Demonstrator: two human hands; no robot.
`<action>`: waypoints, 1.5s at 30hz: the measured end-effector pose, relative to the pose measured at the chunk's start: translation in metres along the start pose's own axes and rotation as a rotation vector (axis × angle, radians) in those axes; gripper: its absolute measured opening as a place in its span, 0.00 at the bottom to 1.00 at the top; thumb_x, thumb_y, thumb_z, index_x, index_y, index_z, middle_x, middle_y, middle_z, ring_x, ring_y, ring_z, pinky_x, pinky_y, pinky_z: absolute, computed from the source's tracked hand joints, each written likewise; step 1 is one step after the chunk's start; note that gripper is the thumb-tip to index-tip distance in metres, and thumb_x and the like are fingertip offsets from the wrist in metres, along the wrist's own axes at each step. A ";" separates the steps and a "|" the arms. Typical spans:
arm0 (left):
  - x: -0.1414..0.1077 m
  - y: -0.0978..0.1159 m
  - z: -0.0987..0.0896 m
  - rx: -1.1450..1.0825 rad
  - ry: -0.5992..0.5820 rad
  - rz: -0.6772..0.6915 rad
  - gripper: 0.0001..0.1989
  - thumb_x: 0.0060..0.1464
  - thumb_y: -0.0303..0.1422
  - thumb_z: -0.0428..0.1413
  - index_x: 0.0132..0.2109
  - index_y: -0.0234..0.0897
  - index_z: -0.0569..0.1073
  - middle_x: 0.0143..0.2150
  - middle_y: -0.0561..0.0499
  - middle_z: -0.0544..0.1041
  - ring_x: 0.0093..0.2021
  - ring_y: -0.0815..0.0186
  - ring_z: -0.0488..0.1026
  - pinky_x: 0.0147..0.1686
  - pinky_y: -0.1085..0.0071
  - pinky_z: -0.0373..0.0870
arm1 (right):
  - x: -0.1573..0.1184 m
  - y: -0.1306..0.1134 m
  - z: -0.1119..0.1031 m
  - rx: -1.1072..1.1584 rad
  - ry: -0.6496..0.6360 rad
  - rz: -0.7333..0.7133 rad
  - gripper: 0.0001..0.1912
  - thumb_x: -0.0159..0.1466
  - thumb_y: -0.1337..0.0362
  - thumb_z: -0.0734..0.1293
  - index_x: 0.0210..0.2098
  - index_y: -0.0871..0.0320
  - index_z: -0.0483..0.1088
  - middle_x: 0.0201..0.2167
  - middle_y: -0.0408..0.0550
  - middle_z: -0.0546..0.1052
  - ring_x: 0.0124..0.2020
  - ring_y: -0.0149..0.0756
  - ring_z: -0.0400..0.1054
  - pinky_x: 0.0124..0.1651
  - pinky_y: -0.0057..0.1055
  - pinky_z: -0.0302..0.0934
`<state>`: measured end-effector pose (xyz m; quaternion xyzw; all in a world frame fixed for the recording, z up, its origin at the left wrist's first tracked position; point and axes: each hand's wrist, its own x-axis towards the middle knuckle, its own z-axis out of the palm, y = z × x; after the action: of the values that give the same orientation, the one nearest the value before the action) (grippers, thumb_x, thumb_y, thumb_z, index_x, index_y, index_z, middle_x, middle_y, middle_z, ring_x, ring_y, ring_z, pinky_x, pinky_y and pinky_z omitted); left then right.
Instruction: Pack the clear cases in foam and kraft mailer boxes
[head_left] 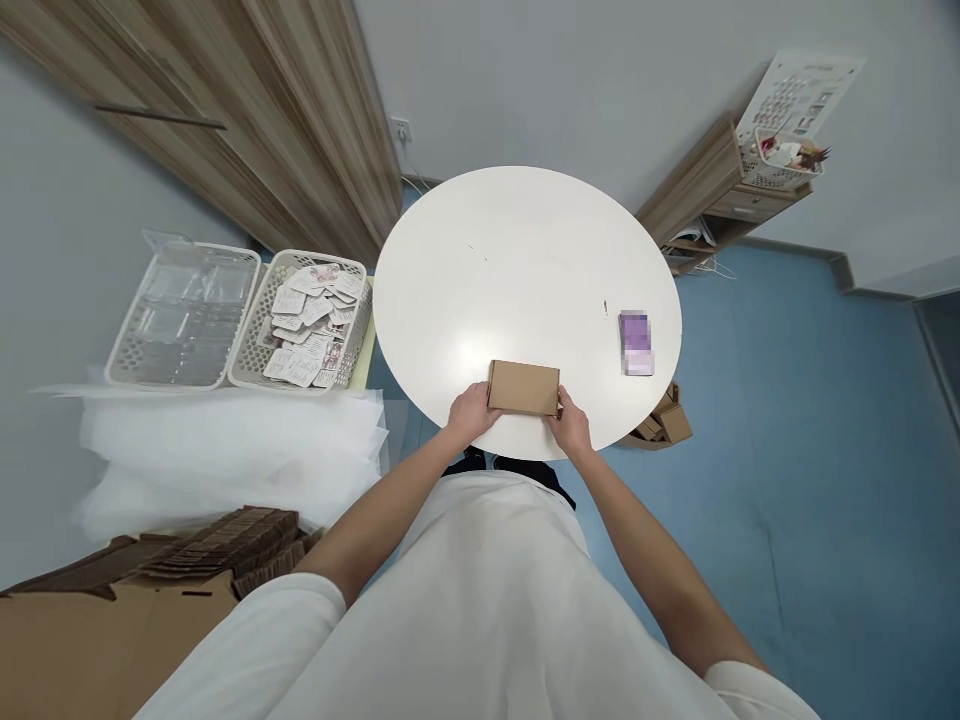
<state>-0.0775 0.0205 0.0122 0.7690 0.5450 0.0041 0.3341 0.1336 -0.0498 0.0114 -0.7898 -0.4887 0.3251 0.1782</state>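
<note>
A small closed cardboard box (523, 388) is at the near edge of the round white table (517, 250). My left hand (471, 412) grips its left end, with the fingers along the side. At the right end, my right hand (571, 424) is closed on the box's near corner. The lid looks flat and shut, and the underside is hidden. To the right on the table lies a purple item (636, 342), blurred so that its kind does not show.
Left of the table stand a basket of clear plastic trays (184, 315) and a basket of printed cards (311, 320). White sheets (232, 450) and a carton of folded cardboard (217, 550) are nearer me. Small brown boxes (664, 418) sit below the table's right edge.
</note>
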 end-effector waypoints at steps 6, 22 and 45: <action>0.004 0.012 -0.009 0.104 -0.044 -0.051 0.19 0.48 0.40 0.53 0.45 0.34 0.63 0.39 0.42 0.70 0.39 0.55 0.70 0.34 0.67 0.64 | -0.001 -0.007 -0.014 0.160 -0.109 0.098 0.34 0.50 0.64 0.65 0.56 0.50 0.53 0.49 0.49 0.69 0.28 0.33 0.70 0.37 0.35 0.63; 0.006 0.035 -0.006 -0.276 0.096 -0.206 0.13 0.50 0.37 0.50 0.43 0.39 0.71 0.40 0.50 0.76 0.38 0.62 0.72 0.37 0.70 0.66 | 0.034 0.011 -0.031 0.439 -0.165 0.139 0.12 0.54 0.63 0.61 0.39 0.53 0.60 0.41 0.48 0.73 0.23 0.29 0.69 0.30 0.31 0.66; 0.141 0.412 0.181 -0.163 -0.368 0.387 0.23 0.50 0.39 0.52 0.52 0.36 0.65 0.45 0.45 0.72 0.38 0.64 0.72 0.43 0.67 0.68 | -0.024 0.322 -0.236 0.823 0.702 0.473 0.25 0.54 0.53 0.62 0.47 0.60 0.63 0.45 0.57 0.70 0.41 0.39 0.69 0.44 0.38 0.64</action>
<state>0.3908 -0.0288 0.0345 0.8173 0.3160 -0.0279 0.4810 0.4997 -0.2102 -0.0019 -0.8035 -0.0449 0.2381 0.5437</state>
